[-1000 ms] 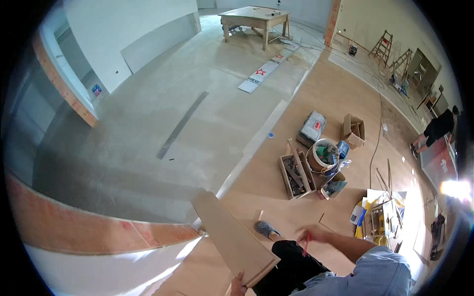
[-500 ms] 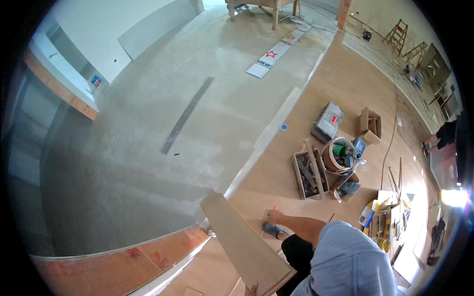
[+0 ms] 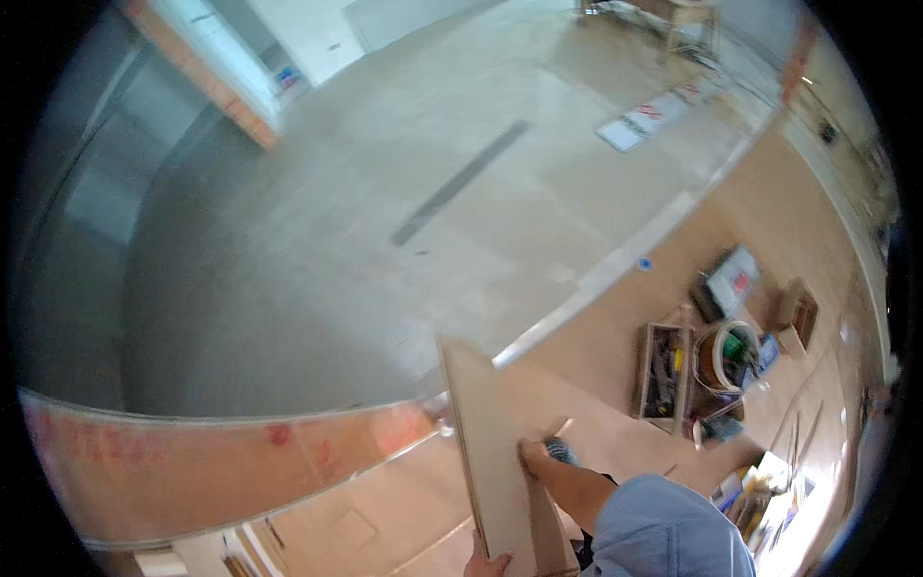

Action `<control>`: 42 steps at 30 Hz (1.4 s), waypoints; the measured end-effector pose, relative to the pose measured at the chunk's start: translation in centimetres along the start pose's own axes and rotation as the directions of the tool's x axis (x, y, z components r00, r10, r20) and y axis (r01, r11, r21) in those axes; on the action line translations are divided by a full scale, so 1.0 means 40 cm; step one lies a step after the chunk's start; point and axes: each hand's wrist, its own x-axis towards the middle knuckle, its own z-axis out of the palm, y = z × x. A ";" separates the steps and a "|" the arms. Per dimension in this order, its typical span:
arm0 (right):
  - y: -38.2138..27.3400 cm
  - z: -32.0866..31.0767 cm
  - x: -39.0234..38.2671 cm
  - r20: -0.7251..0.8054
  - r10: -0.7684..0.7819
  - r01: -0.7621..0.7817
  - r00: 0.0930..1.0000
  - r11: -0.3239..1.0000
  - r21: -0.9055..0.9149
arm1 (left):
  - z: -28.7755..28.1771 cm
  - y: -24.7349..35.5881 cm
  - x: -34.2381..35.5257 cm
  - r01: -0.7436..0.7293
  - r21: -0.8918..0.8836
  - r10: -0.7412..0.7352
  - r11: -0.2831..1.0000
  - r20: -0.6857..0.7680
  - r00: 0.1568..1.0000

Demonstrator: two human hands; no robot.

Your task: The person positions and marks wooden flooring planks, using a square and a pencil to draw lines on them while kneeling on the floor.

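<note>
A long light-brown board point(image 3: 500, 462) slants up from the lower edge, its far end near the grey floor's border. My left hand point(image 3: 488, 561) is closed round the board's left edge near the bottom, thumb on its face. Farther up, my right hand point(image 3: 532, 456) grips the right edge; whether it also holds something small is hidden. Just beside that hand shows my patterned shoe point(image 3: 560, 449). A short thin strip point(image 3: 561, 427) lies on the brown floor past the shoe. The picture is blurred by motion.
To the right stand a wooden toolbox point(image 3: 661, 375), a bucket of tools point(image 3: 726, 356), a grey case point(image 3: 728, 281) and a carton point(image 3: 796, 315). A low orange-brown panel point(image 3: 221, 471) borders the left. A dark strip point(image 3: 461, 183) and a white plank point(image 3: 639, 120) lie on the grey floor.
My right hand has left the floor, where it held a small red-tipped thing, and now grips the board. The board stands more upright in view. The whole view has turned and shifted.
</note>
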 end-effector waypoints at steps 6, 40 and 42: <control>-0.074 -0.021 -0.376 0.413 0.160 -0.277 0.897 -0.524 0.806 | -0.077 -0.021 -0.226 -0.069 0.338 0.022 0.938 0.141 0.990; -0.466 0.744 -1.423 0.928 0.228 0.157 0.295 0.946 -0.282 | 1.147 -0.492 -1.285 0.290 -0.456 -0.514 0.841 -0.842 0.165; -0.528 0.772 -1.427 0.914 0.279 0.244 0.295 0.903 -0.354 | 1.103 -0.441 -1.273 0.308 -0.593 -0.653 0.744 -0.744 0.144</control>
